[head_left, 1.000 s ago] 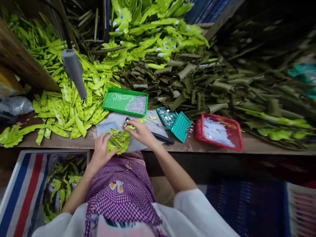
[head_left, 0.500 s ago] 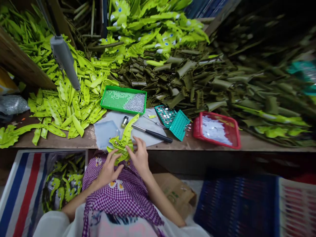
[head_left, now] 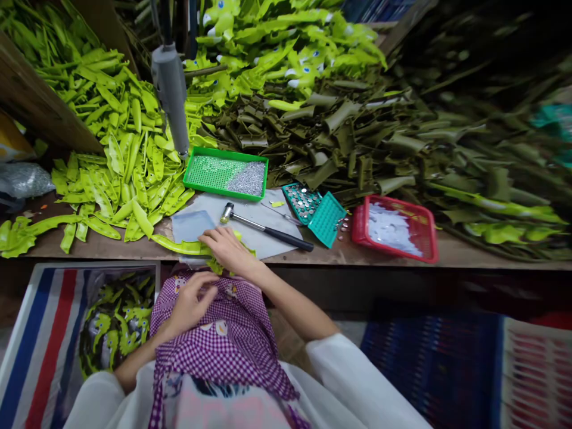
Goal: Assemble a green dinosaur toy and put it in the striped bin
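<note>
**Hands and lime-green part at the bench edge**

Where the hammer [head_left: 263, 228] lay on the bench, the right hand [head_left: 229, 250] pressed flat, fingers loose, on a lime-green plastic part [head_left: 179, 245] just in front of it, hiding most of that part. The left hand [head_left: 191, 302] rested loosely curled and empty on the checked apron [head_left: 218, 339], below the hammer.

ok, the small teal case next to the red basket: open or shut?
Open. The teal case lies spread on the bench, its two halves hinged apart; small round silvery pieces show in the left half, and the right half shows a bare dotted face.
</note>
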A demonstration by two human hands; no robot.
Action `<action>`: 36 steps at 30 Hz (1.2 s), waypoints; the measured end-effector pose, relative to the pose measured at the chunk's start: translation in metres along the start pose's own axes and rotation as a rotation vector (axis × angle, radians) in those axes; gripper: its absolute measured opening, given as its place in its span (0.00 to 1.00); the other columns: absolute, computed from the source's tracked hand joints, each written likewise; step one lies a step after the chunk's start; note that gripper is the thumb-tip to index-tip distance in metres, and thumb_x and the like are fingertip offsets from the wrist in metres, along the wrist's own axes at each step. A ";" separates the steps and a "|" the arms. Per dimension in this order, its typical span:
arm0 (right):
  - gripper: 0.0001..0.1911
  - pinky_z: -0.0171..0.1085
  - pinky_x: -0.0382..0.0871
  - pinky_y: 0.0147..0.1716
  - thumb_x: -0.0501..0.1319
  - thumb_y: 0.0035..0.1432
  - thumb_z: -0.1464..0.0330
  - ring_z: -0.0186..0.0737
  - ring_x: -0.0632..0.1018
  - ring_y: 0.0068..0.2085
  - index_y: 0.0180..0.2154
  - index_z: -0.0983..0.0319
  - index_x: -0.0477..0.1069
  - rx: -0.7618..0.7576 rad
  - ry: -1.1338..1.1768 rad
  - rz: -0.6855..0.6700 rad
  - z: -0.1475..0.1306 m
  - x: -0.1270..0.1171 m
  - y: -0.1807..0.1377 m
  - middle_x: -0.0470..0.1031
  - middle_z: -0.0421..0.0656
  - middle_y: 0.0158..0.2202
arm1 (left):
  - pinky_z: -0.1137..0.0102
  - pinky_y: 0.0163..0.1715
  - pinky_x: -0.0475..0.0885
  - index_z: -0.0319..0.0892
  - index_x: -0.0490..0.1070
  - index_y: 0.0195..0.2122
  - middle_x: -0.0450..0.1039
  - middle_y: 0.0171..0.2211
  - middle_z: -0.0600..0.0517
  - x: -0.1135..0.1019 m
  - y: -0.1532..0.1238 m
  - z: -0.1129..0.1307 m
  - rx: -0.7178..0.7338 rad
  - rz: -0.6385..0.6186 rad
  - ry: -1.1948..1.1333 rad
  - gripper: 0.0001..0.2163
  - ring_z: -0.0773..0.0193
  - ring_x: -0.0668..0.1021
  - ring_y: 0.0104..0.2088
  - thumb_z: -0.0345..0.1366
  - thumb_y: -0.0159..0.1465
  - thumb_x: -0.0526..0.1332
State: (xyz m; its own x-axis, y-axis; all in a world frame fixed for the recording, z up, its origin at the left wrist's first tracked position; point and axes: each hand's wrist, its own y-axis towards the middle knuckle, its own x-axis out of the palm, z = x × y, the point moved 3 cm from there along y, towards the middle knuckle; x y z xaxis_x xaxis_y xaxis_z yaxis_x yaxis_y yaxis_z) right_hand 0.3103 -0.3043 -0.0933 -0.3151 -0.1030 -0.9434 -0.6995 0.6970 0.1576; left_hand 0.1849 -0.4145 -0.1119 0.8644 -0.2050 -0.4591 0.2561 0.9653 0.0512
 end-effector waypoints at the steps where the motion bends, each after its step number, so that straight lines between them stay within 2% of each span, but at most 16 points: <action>1: 0.18 0.45 0.62 0.46 0.50 0.61 0.77 0.47 0.68 0.47 0.52 0.62 0.66 -0.040 -0.019 -0.018 0.002 -0.002 0.010 0.71 0.49 0.48 | 0.68 0.41 0.75 0.43 0.69 0.48 0.71 0.46 0.46 -0.009 0.000 -0.005 -0.043 0.130 0.036 0.10 0.63 0.77 0.43 0.35 0.66 0.56; 3: 0.17 0.45 0.63 0.46 0.51 0.62 0.77 0.46 0.69 0.47 0.50 0.60 0.68 -0.103 -0.018 -0.041 0.008 -0.005 0.024 0.72 0.48 0.48 | 0.69 0.38 0.75 0.42 0.69 0.46 0.71 0.41 0.48 -0.020 0.000 -0.018 -0.070 0.324 0.155 0.09 0.65 0.76 0.37 0.35 0.65 0.58; 4: 0.17 0.45 0.63 0.46 0.51 0.63 0.76 0.46 0.70 0.47 0.51 0.59 0.68 -0.116 0.003 -0.032 0.010 -0.006 0.026 0.73 0.47 0.49 | 0.68 0.38 0.74 0.41 0.69 0.46 0.71 0.40 0.48 -0.022 0.001 -0.024 -0.058 0.371 0.220 0.10 0.64 0.76 0.36 0.35 0.64 0.59; 7: 0.16 0.44 0.66 0.47 0.52 0.64 0.71 0.45 0.72 0.49 0.52 0.60 0.68 -0.033 0.148 0.130 0.016 -0.013 0.011 0.73 0.48 0.51 | 0.64 0.43 0.73 0.40 0.68 0.49 0.72 0.41 0.47 -0.020 0.008 -0.039 0.009 0.368 0.379 0.13 0.60 0.76 0.41 0.36 0.63 0.61; 10: 0.14 0.41 0.69 0.46 0.53 0.65 0.68 0.41 0.75 0.47 0.49 0.62 0.71 0.140 0.355 0.356 0.014 -0.016 -0.029 0.76 0.48 0.45 | 0.65 0.42 0.73 0.40 0.69 0.51 0.72 0.40 0.46 -0.020 0.014 -0.048 0.038 0.351 0.432 0.15 0.61 0.76 0.39 0.36 0.64 0.60; 13: 0.12 0.41 0.71 0.44 0.54 0.64 0.68 0.39 0.77 0.45 0.45 0.60 0.73 0.266 0.435 0.456 0.008 -0.010 -0.062 0.78 0.46 0.42 | 0.70 0.35 0.72 0.42 0.74 0.45 0.72 0.34 0.50 -0.028 0.020 -0.048 0.054 0.357 0.348 0.10 0.64 0.75 0.34 0.36 0.64 0.61; 17: 0.11 0.44 0.73 0.44 0.54 0.64 0.68 0.41 0.78 0.43 0.43 0.59 0.74 0.438 0.443 0.562 0.008 -0.007 -0.076 0.79 0.45 0.40 | 0.72 0.31 0.72 0.43 0.77 0.36 0.71 0.33 0.51 -0.036 0.030 -0.032 0.042 0.395 0.238 0.05 0.66 0.75 0.33 0.36 0.62 0.63; 20: 0.10 0.42 0.74 0.42 0.56 0.63 0.68 0.39 0.79 0.41 0.41 0.59 0.74 0.471 0.512 0.656 0.012 -0.025 -0.065 0.79 0.44 0.39 | 0.70 0.36 0.73 0.43 0.76 0.37 0.74 0.36 0.50 -0.022 0.043 -0.012 0.133 0.435 0.224 0.05 0.64 0.77 0.37 0.35 0.62 0.62; 23: 0.09 0.40 0.75 0.39 0.57 0.62 0.67 0.36 0.78 0.37 0.41 0.58 0.75 0.451 0.562 0.756 0.015 -0.058 -0.041 0.79 0.42 0.37 | 0.66 0.43 0.71 0.42 0.75 0.40 0.78 0.36 0.50 0.007 0.054 -0.003 0.314 0.407 0.303 0.05 0.63 0.78 0.39 0.33 0.63 0.61; 26: 0.11 0.39 0.75 0.39 0.56 0.63 0.66 0.34 0.78 0.36 0.43 0.59 0.74 0.450 0.628 0.930 0.016 -0.090 -0.016 0.79 0.41 0.37 | 0.60 0.52 0.65 0.43 0.73 0.45 0.79 0.41 0.50 0.032 0.053 -0.006 0.426 0.373 0.487 0.09 0.61 0.79 0.43 0.34 0.64 0.61; 28: 0.11 0.38 0.75 0.38 0.55 0.63 0.65 0.34 0.78 0.36 0.44 0.59 0.73 0.426 0.690 1.029 0.015 -0.102 -0.008 0.78 0.41 0.37 | 0.57 0.59 0.56 0.43 0.70 0.53 0.77 0.48 0.47 0.042 0.047 -0.011 0.433 0.325 0.610 0.14 0.59 0.77 0.50 0.36 0.66 0.58; 29: 0.11 0.37 0.75 0.38 0.55 0.63 0.65 0.34 0.78 0.37 0.44 0.60 0.73 0.408 0.700 1.040 0.014 -0.102 -0.007 0.79 0.42 0.37 | 0.55 0.62 0.52 0.42 0.66 0.57 0.74 0.52 0.45 0.045 0.044 -0.014 0.413 0.285 0.668 0.17 0.58 0.75 0.53 0.37 0.67 0.56; 31: 0.11 0.38 0.74 0.41 0.56 0.63 0.67 0.35 0.79 0.39 0.45 0.61 0.74 0.386 0.642 0.977 0.010 -0.091 -0.014 0.79 0.43 0.39 | 0.52 0.64 0.42 0.40 0.58 0.63 0.68 0.58 0.41 0.051 0.037 -0.018 0.343 0.183 0.770 0.23 0.56 0.68 0.60 0.40 0.68 0.52; 33: 0.12 0.40 0.72 0.46 0.55 0.63 0.68 0.37 0.79 0.44 0.46 0.61 0.74 0.402 0.513 0.829 0.007 -0.065 -0.028 0.80 0.46 0.42 | 0.48 0.64 0.36 0.39 0.51 0.66 0.62 0.61 0.39 0.055 0.034 -0.021 0.271 0.080 0.840 0.26 0.55 0.62 0.64 0.43 0.69 0.49; 36: 0.17 0.45 0.67 0.54 0.51 0.66 0.66 0.41 0.74 0.54 0.53 0.60 0.70 0.403 0.342 0.532 0.006 -0.014 -0.045 0.76 0.48 0.52 | 0.43 0.63 0.37 0.37 0.49 0.66 0.58 0.63 0.38 0.059 0.036 -0.023 0.208 -0.045 0.855 0.25 0.53 0.58 0.66 0.40 0.70 0.48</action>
State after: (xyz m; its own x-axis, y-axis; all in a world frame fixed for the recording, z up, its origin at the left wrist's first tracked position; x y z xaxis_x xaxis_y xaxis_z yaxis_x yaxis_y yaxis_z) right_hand 0.3501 -0.3304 -0.0886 -0.7730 0.1517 -0.6160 -0.1285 0.9134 0.3863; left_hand 0.2352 -0.3885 -0.1581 0.2535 0.0297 -0.9669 0.4277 0.8931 0.1395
